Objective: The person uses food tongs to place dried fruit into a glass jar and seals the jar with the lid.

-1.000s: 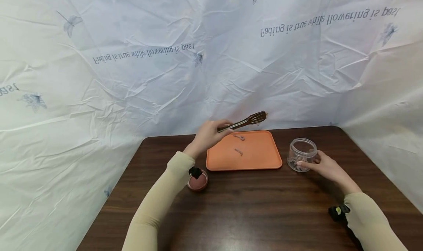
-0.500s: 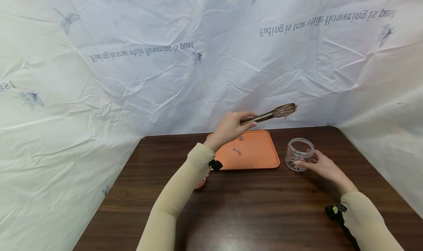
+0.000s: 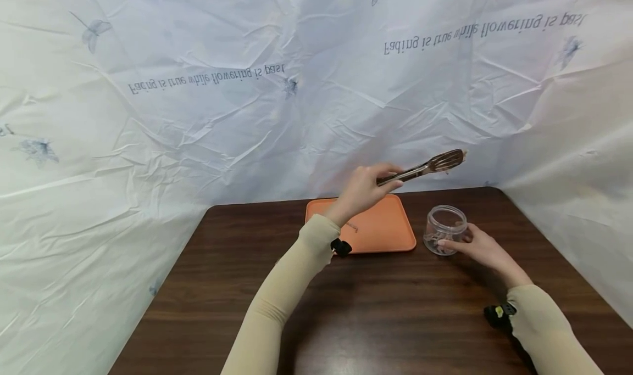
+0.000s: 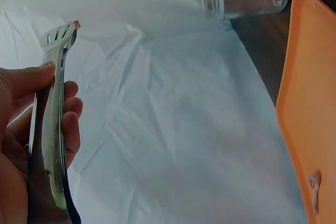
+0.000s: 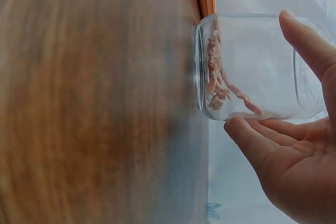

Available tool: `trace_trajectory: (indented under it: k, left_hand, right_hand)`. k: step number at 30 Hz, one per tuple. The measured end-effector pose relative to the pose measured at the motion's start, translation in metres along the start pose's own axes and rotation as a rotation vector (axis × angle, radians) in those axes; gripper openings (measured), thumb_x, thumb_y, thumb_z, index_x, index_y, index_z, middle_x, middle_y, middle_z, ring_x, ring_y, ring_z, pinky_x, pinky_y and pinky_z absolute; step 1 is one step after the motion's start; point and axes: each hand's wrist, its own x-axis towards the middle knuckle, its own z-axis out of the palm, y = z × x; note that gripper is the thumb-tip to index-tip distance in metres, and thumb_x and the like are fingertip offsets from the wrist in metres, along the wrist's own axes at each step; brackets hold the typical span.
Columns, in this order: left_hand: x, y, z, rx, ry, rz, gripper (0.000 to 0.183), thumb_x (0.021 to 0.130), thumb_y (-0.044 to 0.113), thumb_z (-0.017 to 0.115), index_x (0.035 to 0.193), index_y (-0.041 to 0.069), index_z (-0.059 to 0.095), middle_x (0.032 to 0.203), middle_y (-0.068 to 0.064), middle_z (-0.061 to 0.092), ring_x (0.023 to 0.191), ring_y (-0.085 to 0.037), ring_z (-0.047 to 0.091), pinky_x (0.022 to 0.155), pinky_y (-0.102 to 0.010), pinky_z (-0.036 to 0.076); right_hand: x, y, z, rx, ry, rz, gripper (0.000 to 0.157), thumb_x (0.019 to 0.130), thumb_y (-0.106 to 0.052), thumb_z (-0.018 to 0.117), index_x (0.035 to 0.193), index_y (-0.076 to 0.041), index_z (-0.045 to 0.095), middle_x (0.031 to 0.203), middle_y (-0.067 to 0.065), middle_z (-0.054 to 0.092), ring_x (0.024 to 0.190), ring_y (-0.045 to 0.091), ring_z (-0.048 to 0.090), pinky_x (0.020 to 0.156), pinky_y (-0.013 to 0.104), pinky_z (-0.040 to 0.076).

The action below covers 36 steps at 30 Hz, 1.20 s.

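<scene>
My left hand (image 3: pixel 365 187) grips a pair of metal tongs (image 4: pixel 50 129), raised above the right part of the tray. Between the slotted tips of the tongs a small pinkish piece (image 4: pixel 76 24) pokes out. My right hand (image 3: pixel 489 250) holds an open clear jar (image 3: pixel 445 231) that stands upright on the table, thumb on one side and fingers on the other. Several pale pink, wrinkled strips (image 5: pixel 215 72) lie at the bottom of the jar. On the orange tray (image 3: pixel 386 227) a similar strip (image 4: pixel 315 187) is visible; my left forearm and hand cover part of the tray.
The dark wooden table (image 3: pixel 395 309) reaches back to a white printed cloth (image 3: pixel 321 117) hanging close behind it. The jar stands just right of the tray. My left sleeve (image 3: pixel 282 292) crosses the table's left half.
My left hand has carried the tongs right and slightly up, from over the tray toward the jar. The right hand keeps its hold on the jar. The round reddish-brown item is now hidden behind the left sleeve.
</scene>
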Motion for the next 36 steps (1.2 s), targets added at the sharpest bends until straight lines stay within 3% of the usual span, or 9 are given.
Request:
trace_trajectory:
  k: [6, 10, 13, 16, 20, 25, 26, 29, 36]
  left_hand:
    - [0.0, -0.001, 0.013, 0.031, -0.007, -0.004, 0.032, 0.099, 0.031, 0.067, 0.128, 0.017, 0.069, 0.12, 0.001, 0.072, 0.103, -0.009, 0.068, 0.088, -0.022, 0.051]
    - [0.0, -0.005, 0.024, 0.055, -0.025, -0.02, 0.033, 0.099, 0.034, 0.066, 0.128, 0.018, 0.069, 0.119, 0.003, 0.072, 0.069, -0.007, 0.061, 0.074, -0.02, 0.047]
    - [-0.002, -0.01, 0.032, 0.059, -0.042, -0.047, 0.034, 0.1, 0.036, 0.064, 0.129, 0.019, 0.069, 0.118, 0.004, 0.072, 0.059, -0.006, 0.054, 0.069, -0.021, 0.045]
    - [-0.006, -0.015, 0.04, 0.068, -0.056, -0.07, 0.034, 0.1, 0.038, 0.063, 0.13, 0.022, 0.068, 0.119, 0.005, 0.072, 0.077, 0.0, 0.064, 0.075, -0.019, 0.049]
    - [-0.012, -0.021, 0.048, 0.066, -0.073, -0.089, 0.034, 0.1, 0.038, 0.063, 0.13, 0.022, 0.069, 0.123, 0.006, 0.071, 0.099, -0.005, 0.068, 0.085, -0.023, 0.052]
    - [-0.017, -0.024, 0.055, 0.074, -0.125, -0.143, 0.037, 0.1, 0.044, 0.06, 0.132, 0.027, 0.067, 0.128, 0.008, 0.068, 0.098, -0.004, 0.069, 0.086, -0.023, 0.052]
    - [-0.018, -0.024, 0.057, 0.077, -0.134, -0.154, 0.037, 0.1, 0.045, 0.06, 0.133, 0.028, 0.066, 0.127, 0.008, 0.068, 0.096, -0.002, 0.068, 0.085, -0.023, 0.052]
    - [-0.021, -0.025, 0.06, 0.093, -0.164, -0.178, 0.037, 0.101, 0.045, 0.059, 0.135, 0.029, 0.064, 0.127, 0.006, 0.069, 0.069, -0.002, 0.066, 0.079, -0.024, 0.052]
    - [-0.026, -0.026, 0.067, 0.154, -0.184, -0.162, 0.037, 0.102, 0.043, 0.058, 0.135, 0.028, 0.064, 0.126, 0.004, 0.069, 0.044, -0.003, 0.051, 0.058, -0.021, 0.045]
  right_hand:
    - [0.002, -0.001, 0.0, -0.006, -0.005, 0.014, 0.109, 0.093, -0.058, 0.065, 0.155, 0.014, 0.009, 0.15, 0.047, 0.021, 0.135, 0.062, 0.027, 0.099, 0.07, 0.037]
    - [0.003, -0.002, 0.0, -0.005, -0.008, 0.023, 0.11, 0.093, -0.058, 0.065, 0.155, 0.014, 0.009, 0.151, 0.047, 0.02, 0.136, 0.062, 0.027, 0.099, 0.07, 0.037]
    - [0.004, -0.002, 0.0, -0.009, -0.004, 0.019, 0.109, 0.093, -0.058, 0.065, 0.155, 0.014, 0.01, 0.15, 0.046, 0.022, 0.135, 0.061, 0.029, 0.099, 0.069, 0.038]
    - [0.005, -0.001, 0.001, -0.015, 0.0, 0.008, 0.107, 0.094, -0.057, 0.065, 0.155, 0.014, 0.012, 0.15, 0.045, 0.025, 0.135, 0.061, 0.031, 0.098, 0.069, 0.039]
    - [0.005, -0.001, 0.002, -0.019, 0.004, -0.006, 0.105, 0.094, -0.056, 0.065, 0.154, 0.014, 0.014, 0.149, 0.045, 0.027, 0.134, 0.061, 0.032, 0.097, 0.069, 0.039]
    - [0.004, 0.001, 0.002, -0.015, 0.004, -0.006, 0.105, 0.094, -0.056, 0.065, 0.154, 0.014, 0.014, 0.149, 0.045, 0.027, 0.133, 0.061, 0.033, 0.097, 0.069, 0.04]
    - [0.004, 0.001, 0.002, -0.014, 0.004, -0.005, 0.106, 0.094, -0.056, 0.065, 0.154, 0.014, 0.014, 0.149, 0.045, 0.027, 0.133, 0.061, 0.033, 0.097, 0.069, 0.04]
    - [0.004, 0.002, 0.002, -0.012, 0.009, -0.002, 0.106, 0.094, -0.056, 0.066, 0.154, 0.014, 0.014, 0.149, 0.045, 0.027, 0.133, 0.061, 0.033, 0.096, 0.068, 0.04]
    - [0.004, 0.003, 0.0, -0.009, 0.012, -0.005, 0.107, 0.093, -0.057, 0.066, 0.153, 0.015, 0.014, 0.148, 0.045, 0.027, 0.133, 0.061, 0.033, 0.097, 0.068, 0.039]
